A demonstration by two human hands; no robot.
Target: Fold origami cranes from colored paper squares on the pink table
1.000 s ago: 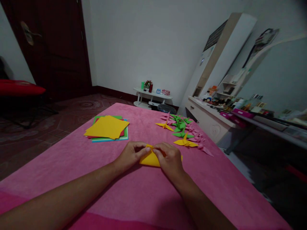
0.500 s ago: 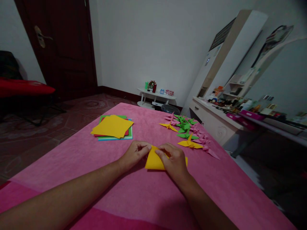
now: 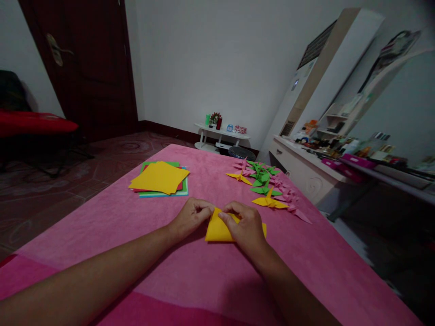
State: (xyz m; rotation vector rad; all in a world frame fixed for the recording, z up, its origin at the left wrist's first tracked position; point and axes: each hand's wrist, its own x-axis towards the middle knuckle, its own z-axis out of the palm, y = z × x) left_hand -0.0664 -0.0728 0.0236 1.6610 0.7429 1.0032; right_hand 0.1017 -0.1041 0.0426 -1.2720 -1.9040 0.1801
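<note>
A folded sheet of yellow origami paper [image 3: 220, 230] lies between my hands on the pink cloth. My left hand [image 3: 193, 218] pinches its upper left corner, thumb and index finger together. With thumb and bent fingers, my right hand [image 3: 246, 226] grips the upper edge and covers much of the right part. Only a small bit of yellow shows past the right hand. Beyond it on the right lie folded paper cranes: a yellow crane [image 3: 270, 202], another yellow crane [image 3: 239, 177], several green cranes [image 3: 261, 173] and several pink cranes [image 3: 288, 197].
A stack of coloured paper squares [image 3: 161, 177], yellow on top, lies to the left on the pink-covered table [image 3: 102, 235]. A dressing table [image 3: 306, 176] crowded with bottles stands at the right. Behind are a low white shelf [image 3: 222, 132] and a dark stool [image 3: 241, 153].
The right thumb has shifted slightly left along the paper's upper edge, toward the left fingertips. Both hands keep their hold, and the cranes and stack lie as before.
</note>
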